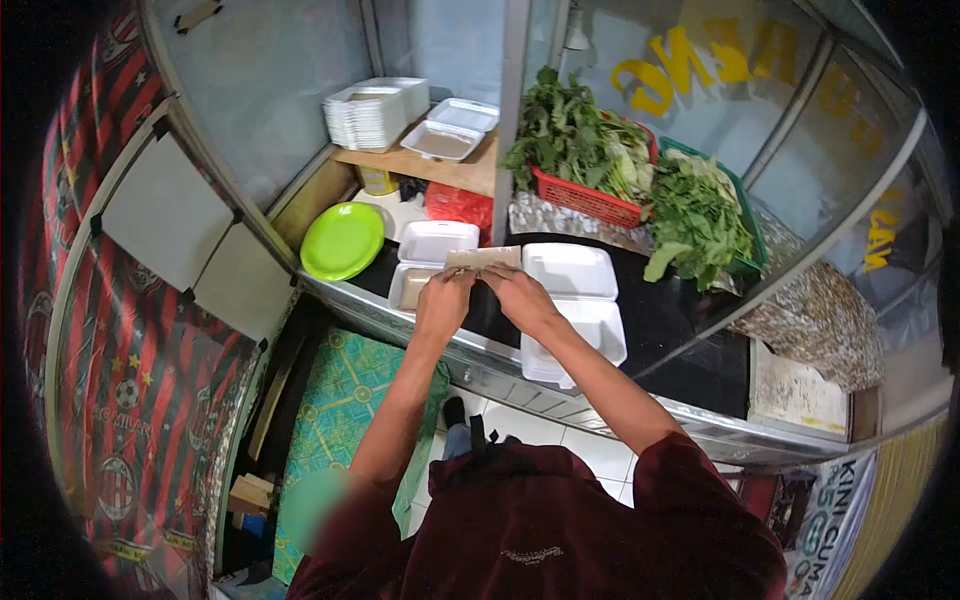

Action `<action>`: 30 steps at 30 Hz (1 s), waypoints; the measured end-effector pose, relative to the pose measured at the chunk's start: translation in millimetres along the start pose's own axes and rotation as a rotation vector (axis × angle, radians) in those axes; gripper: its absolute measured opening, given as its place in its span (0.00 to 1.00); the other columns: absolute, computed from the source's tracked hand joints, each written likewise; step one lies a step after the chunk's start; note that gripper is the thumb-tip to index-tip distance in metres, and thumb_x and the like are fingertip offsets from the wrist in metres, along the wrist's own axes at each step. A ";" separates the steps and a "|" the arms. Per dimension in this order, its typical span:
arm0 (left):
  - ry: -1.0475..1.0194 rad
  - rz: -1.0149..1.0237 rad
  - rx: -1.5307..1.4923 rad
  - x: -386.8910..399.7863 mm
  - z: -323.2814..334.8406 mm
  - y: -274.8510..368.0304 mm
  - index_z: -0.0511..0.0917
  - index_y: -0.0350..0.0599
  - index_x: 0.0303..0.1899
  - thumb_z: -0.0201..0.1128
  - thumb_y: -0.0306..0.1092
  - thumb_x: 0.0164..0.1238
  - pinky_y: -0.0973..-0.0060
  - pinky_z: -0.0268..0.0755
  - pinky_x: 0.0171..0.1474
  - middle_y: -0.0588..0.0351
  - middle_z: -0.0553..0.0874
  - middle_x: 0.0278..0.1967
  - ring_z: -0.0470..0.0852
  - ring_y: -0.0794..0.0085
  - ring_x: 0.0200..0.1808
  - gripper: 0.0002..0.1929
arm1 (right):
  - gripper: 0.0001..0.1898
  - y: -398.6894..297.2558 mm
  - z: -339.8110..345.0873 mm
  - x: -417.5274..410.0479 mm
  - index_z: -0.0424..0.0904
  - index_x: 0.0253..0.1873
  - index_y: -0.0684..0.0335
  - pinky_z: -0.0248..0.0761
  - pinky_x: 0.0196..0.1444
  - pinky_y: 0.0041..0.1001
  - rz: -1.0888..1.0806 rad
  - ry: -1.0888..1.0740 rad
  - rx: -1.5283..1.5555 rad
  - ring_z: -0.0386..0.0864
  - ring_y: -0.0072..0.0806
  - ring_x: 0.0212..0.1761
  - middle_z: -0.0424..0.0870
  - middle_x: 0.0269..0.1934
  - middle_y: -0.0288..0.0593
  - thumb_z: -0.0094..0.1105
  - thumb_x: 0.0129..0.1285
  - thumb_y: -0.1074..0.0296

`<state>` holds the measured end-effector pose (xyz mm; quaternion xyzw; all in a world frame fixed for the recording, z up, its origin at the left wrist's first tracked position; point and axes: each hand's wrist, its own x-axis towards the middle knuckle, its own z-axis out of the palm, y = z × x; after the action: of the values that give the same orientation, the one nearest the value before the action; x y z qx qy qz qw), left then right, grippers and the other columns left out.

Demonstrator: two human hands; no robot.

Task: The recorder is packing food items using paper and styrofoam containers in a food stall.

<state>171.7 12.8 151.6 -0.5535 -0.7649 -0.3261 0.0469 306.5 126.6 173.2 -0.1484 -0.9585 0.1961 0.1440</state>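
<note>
Both of my hands grip the near edge of a sheet of brown paper (484, 257), held over the black counter top (491, 311). My left hand (444, 300) is on its left side, fingertips pinched close to the middle. My right hand (517, 298) pinches it from the right, and the fingertips almost meet. Left of the paper lies an open white foam food box (439, 241) with brown paper in its lower half. To the right, another open white foam box (571, 274) shows a bare inside; my right forearm passes over its lower half.
A lime green plate (343, 241) sits at the left. On a wooden shelf (420, 169) are stacked foam boxes (364, 116) and an open paper-lined box (444, 141). Leafy greens fill a red basket (589, 196) and a green basket (752, 217). A metal post (512, 112) rises behind my hands.
</note>
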 end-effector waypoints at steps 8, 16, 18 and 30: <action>-0.080 0.102 -0.227 -11.6 45.2 85.3 0.85 0.40 0.39 0.61 0.27 0.64 0.57 0.79 0.45 0.41 0.86 0.39 0.85 0.47 0.41 0.07 | 0.18 37.4 -43.9 -95.1 0.77 0.60 0.65 0.70 0.68 0.38 0.148 0.040 -0.078 0.75 0.48 0.66 0.78 0.62 0.55 0.47 0.68 0.74; -0.287 0.085 -0.250 -33.3 71.0 122.4 0.86 0.38 0.40 0.63 0.29 0.62 0.56 0.78 0.47 0.40 0.87 0.40 0.85 0.44 0.41 0.08 | 0.23 50.3 -49.8 -151.1 0.80 0.60 0.59 0.75 0.61 0.41 0.292 -0.089 -0.063 0.80 0.47 0.59 0.83 0.56 0.52 0.49 0.61 0.81; -0.341 0.085 -0.240 -35.1 74.3 124.8 0.86 0.40 0.40 0.64 0.30 0.63 0.55 0.78 0.48 0.39 0.87 0.40 0.85 0.44 0.41 0.08 | 0.22 50.7 -52.0 -154.6 0.81 0.58 0.59 0.76 0.60 0.42 0.335 -0.150 -0.065 0.81 0.48 0.58 0.84 0.54 0.53 0.50 0.61 0.81; -0.564 0.070 -0.165 -39.7 64.8 132.9 0.87 0.40 0.40 0.64 0.37 0.65 0.54 0.75 0.53 0.39 0.86 0.43 0.83 0.44 0.46 0.11 | 0.11 54.6 -45.6 -157.4 0.83 0.45 0.67 0.76 0.52 0.47 0.374 -0.133 0.055 0.82 0.56 0.47 0.85 0.42 0.60 0.56 0.61 0.70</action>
<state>322.2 39.3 143.1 -0.6503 -0.6990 -0.2188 -0.2017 478.1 136.1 156.3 -0.3065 -0.9160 0.2547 0.0453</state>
